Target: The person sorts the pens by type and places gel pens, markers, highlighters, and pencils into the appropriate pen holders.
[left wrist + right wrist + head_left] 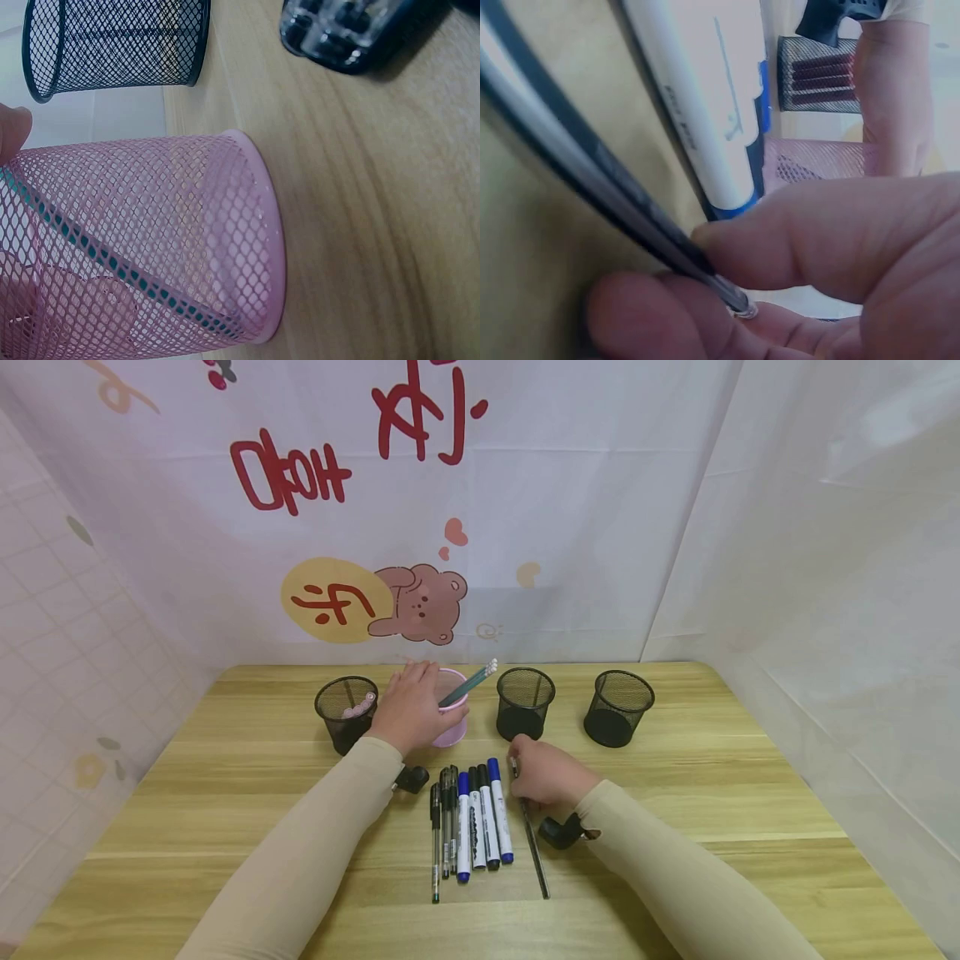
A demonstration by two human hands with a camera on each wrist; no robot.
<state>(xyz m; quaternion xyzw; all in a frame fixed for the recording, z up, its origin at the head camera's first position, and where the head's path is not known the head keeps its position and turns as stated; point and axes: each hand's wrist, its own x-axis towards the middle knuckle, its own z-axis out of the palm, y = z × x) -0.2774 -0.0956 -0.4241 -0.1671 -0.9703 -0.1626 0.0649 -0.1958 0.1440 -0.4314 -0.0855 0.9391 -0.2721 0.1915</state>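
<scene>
Closest to the right-wrist lens, the right hand pinches a dark pencil between thumb and fingertips, gripping it near its pale end. From those fingers the pencil runs back toward the wearer, its long axis slanting slightly rightward, its lower part beyond my grip. That slant is the relation I judge matters most, and the right hand is the nearer one to it.

Just left of these fingers lies a blue-capped marker, roughly alongside the pencil, with three more markers beside it, then black-capped pens farther left. Straight ahead of the fingers stands a black mesh cup; a second black cup stands ahead and to the right.

Ahead-left, my left hand grips a pink mesh cup, thumb in front and the other fingers round the far side. Green pencils lean in it toward the right. Just left of that hand, another black cup holds pinkish rods.

Small print on the markers is too blurred for me to read a brand. Beyond everything, the wall cloth carries big red characters that I can't read with certainty.
</scene>
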